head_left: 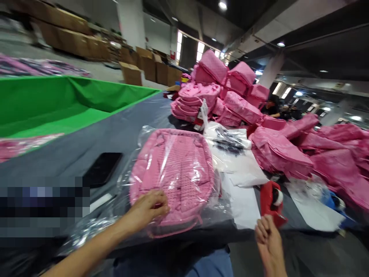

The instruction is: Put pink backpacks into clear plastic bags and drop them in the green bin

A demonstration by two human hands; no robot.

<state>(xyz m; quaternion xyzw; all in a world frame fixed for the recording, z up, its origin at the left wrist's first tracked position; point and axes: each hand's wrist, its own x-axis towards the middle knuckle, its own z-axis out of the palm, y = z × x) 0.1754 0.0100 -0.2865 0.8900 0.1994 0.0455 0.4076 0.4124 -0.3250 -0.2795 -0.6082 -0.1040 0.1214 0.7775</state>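
A pink backpack lies flat inside a clear plastic bag at the front of the table. My left hand rests on its lower left part, fingers curled against the plastic. To the right, a red tape dispenser with a white-cored roll sits near the table's front edge. Just below it is my right hand, closed with fingertips pinched together. Whatever those fingertips hold, if anything, is too small to make out.
A black phone lies left of the backpack. White plastic bags and papers are at its right. Pink backpacks pile up behind and to the right. A blue tape dispenser is far right; a green-lined bin borders the left.
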